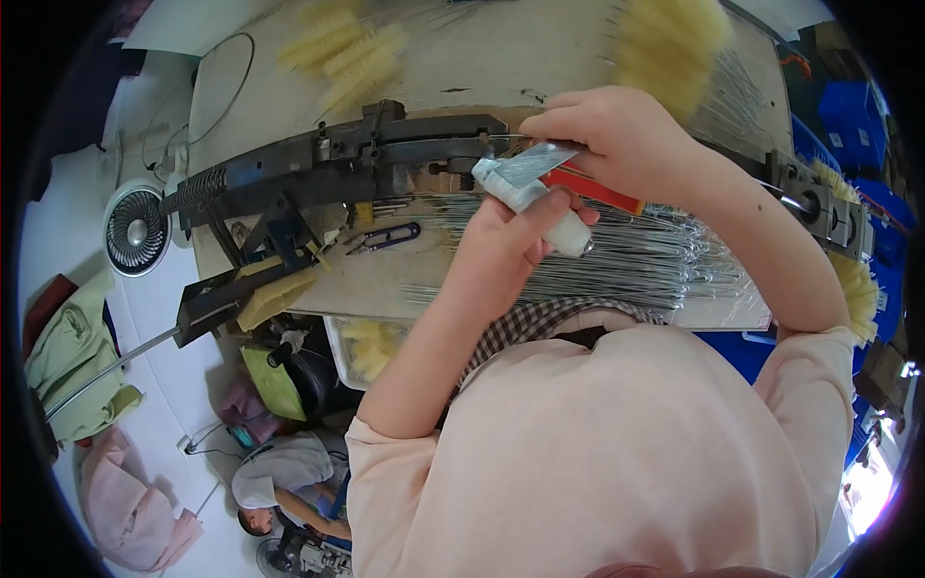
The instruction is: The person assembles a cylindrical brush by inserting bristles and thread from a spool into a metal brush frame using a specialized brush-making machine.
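Observation:
My left hand [525,226] is wrapped round a tool with a white-wrapped handle [567,234]. A flat, shiny metal blade [532,166] sticks out beside the handle, close to the fingers of my right hand. Closed at the fingertips, my right hand [617,133] pinches a thin wire [512,136] at the end of a long black metal machine [438,128]. Part of that wire is hidden behind the fingers. A red bar [602,193] lies below my right hand, partly covered. Under both hands a thick layer of straight metal wires [626,255] spreads over the worktable [356,284].
Yellow bristle brushes [352,53] lie on the far left of the table, with a larger yellow bunch [670,48] at the far right. Thread snips [385,237] rest left of the wires. A small fan [137,229] stands left. Another person [289,472] sits at the lower left.

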The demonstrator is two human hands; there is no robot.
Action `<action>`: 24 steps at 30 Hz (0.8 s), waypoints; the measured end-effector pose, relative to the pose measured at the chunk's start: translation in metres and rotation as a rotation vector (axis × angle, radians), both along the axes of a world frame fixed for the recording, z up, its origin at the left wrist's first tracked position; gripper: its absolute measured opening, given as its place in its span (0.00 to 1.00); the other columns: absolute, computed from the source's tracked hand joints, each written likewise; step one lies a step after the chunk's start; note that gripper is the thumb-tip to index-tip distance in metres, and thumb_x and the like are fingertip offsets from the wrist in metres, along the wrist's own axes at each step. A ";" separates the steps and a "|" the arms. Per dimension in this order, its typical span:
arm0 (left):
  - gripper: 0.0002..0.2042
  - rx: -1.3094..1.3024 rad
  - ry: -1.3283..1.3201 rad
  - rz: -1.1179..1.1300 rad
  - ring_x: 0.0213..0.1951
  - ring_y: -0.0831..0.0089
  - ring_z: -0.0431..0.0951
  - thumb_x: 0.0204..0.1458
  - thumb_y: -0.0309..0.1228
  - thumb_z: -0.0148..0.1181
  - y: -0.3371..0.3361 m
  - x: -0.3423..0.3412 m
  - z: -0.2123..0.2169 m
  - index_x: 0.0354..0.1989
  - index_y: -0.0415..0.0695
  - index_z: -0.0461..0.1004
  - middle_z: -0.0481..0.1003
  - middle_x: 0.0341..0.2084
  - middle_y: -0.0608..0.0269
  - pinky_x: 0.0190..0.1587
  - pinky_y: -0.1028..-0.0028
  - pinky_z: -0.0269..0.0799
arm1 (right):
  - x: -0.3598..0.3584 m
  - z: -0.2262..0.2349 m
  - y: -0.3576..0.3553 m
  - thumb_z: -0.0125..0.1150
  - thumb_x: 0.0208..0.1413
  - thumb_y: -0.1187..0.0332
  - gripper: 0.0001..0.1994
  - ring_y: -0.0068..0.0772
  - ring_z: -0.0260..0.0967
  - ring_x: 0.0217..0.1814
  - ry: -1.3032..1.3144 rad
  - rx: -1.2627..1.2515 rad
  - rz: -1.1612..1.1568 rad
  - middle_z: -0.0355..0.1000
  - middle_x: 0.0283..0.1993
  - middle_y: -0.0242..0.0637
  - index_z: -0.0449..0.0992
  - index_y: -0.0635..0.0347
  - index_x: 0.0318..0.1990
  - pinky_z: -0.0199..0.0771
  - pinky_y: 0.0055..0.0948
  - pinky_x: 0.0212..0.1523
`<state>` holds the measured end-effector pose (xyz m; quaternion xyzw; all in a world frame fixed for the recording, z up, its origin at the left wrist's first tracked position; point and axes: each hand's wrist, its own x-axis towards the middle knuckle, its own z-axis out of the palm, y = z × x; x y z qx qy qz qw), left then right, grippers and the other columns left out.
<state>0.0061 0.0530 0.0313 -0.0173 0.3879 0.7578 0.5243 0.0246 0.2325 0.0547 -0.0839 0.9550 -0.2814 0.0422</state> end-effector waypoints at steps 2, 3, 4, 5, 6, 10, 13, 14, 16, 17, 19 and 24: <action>0.14 -0.141 0.149 -0.077 0.42 0.67 0.74 0.53 0.30 0.54 -0.001 -0.003 -0.010 0.45 0.41 0.62 0.71 0.39 0.62 0.44 0.69 0.69 | -0.001 0.003 -0.001 0.56 0.45 0.70 0.12 0.40 0.69 0.39 0.000 0.027 0.020 0.72 0.36 0.35 0.76 0.53 0.40 0.70 0.36 0.39; 0.13 -0.262 0.350 -0.099 0.41 0.67 0.74 0.53 0.29 0.53 -0.002 -0.005 -0.021 0.45 0.41 0.62 0.71 0.38 0.62 0.43 0.68 0.69 | -0.002 0.004 -0.002 0.56 0.45 0.70 0.12 0.41 0.69 0.39 -0.017 0.038 0.025 0.72 0.36 0.35 0.76 0.53 0.40 0.70 0.36 0.38; 0.13 -0.384 0.552 -0.121 0.40 0.67 0.74 0.53 0.28 0.52 -0.004 -0.006 -0.028 0.45 0.42 0.62 0.71 0.37 0.62 0.42 0.67 0.69 | -0.003 0.006 -0.003 0.55 0.45 0.70 0.12 0.41 0.69 0.40 -0.035 0.049 0.029 0.72 0.36 0.36 0.76 0.53 0.40 0.70 0.36 0.38; 0.13 -0.384 0.551 -0.118 0.40 0.67 0.74 0.53 0.28 0.52 -0.005 -0.003 -0.031 0.45 0.42 0.62 0.71 0.37 0.62 0.42 0.67 0.69 | -0.004 0.007 -0.004 0.55 0.45 0.70 0.12 0.41 0.69 0.40 -0.035 0.049 0.032 0.72 0.36 0.36 0.76 0.53 0.40 0.70 0.36 0.38; 0.13 -0.210 0.278 -0.053 0.40 0.67 0.74 0.53 0.28 0.52 -0.001 0.000 -0.019 0.45 0.42 0.62 0.70 0.36 0.62 0.42 0.67 0.69 | -0.002 0.007 -0.005 0.55 0.45 0.70 0.12 0.41 0.69 0.39 -0.031 0.049 0.022 0.72 0.36 0.36 0.76 0.53 0.40 0.70 0.36 0.38; 0.13 0.096 -0.129 0.022 0.39 0.67 0.73 0.53 0.29 0.53 -0.001 0.003 -0.012 0.45 0.42 0.62 0.70 0.35 0.62 0.41 0.67 0.70 | -0.003 0.007 -0.001 0.55 0.46 0.70 0.12 0.42 0.69 0.39 -0.021 0.042 0.042 0.72 0.35 0.36 0.76 0.54 0.40 0.70 0.37 0.38; 0.13 0.061 -0.013 0.059 0.39 0.66 0.73 0.53 0.30 0.54 0.002 0.007 -0.013 0.45 0.43 0.63 0.70 0.35 0.63 0.41 0.67 0.69 | -0.004 0.004 0.000 0.54 0.46 0.70 0.12 0.42 0.70 0.39 -0.001 0.022 0.044 0.72 0.35 0.36 0.76 0.54 0.40 0.70 0.37 0.38; 0.13 0.063 -0.013 0.061 0.39 0.66 0.73 0.53 0.30 0.54 0.003 0.007 -0.013 0.45 0.43 0.63 0.70 0.35 0.63 0.41 0.67 0.69 | -0.003 0.005 -0.001 0.54 0.46 0.70 0.12 0.42 0.70 0.39 -0.001 0.024 0.046 0.72 0.35 0.36 0.76 0.54 0.40 0.70 0.37 0.38; 0.12 0.107 -0.042 0.063 0.39 0.66 0.73 0.53 0.29 0.54 0.003 0.008 -0.015 0.44 0.45 0.63 0.70 0.35 0.63 0.42 0.67 0.69 | -0.001 0.005 -0.005 0.54 0.46 0.71 0.12 0.43 0.70 0.39 -0.010 0.035 0.012 0.73 0.36 0.37 0.76 0.54 0.40 0.70 0.37 0.38; 0.12 0.106 -0.043 0.065 0.39 0.66 0.73 0.53 0.29 0.54 0.002 0.009 -0.014 0.44 0.45 0.63 0.70 0.35 0.63 0.42 0.67 0.69 | -0.003 0.006 -0.004 0.54 0.46 0.71 0.12 0.43 0.70 0.39 -0.010 0.035 0.014 0.73 0.36 0.37 0.76 0.54 0.40 0.70 0.37 0.38; 0.12 0.113 -0.039 0.088 0.39 0.66 0.72 0.53 0.28 0.54 0.003 0.009 -0.012 0.44 0.46 0.63 0.70 0.35 0.63 0.43 0.67 0.68 | -0.006 0.009 -0.001 0.54 0.45 0.72 0.13 0.43 0.70 0.39 -0.039 0.057 0.082 0.73 0.36 0.37 0.76 0.54 0.41 0.70 0.37 0.38; 0.11 -0.004 0.049 0.032 0.39 0.67 0.72 0.53 0.27 0.54 0.003 0.007 -0.012 0.44 0.46 0.63 0.70 0.35 0.63 0.43 0.66 0.68 | -0.003 0.001 -0.002 0.53 0.45 0.73 0.15 0.44 0.70 0.39 -0.021 0.030 0.045 0.73 0.36 0.39 0.76 0.54 0.42 0.70 0.38 0.38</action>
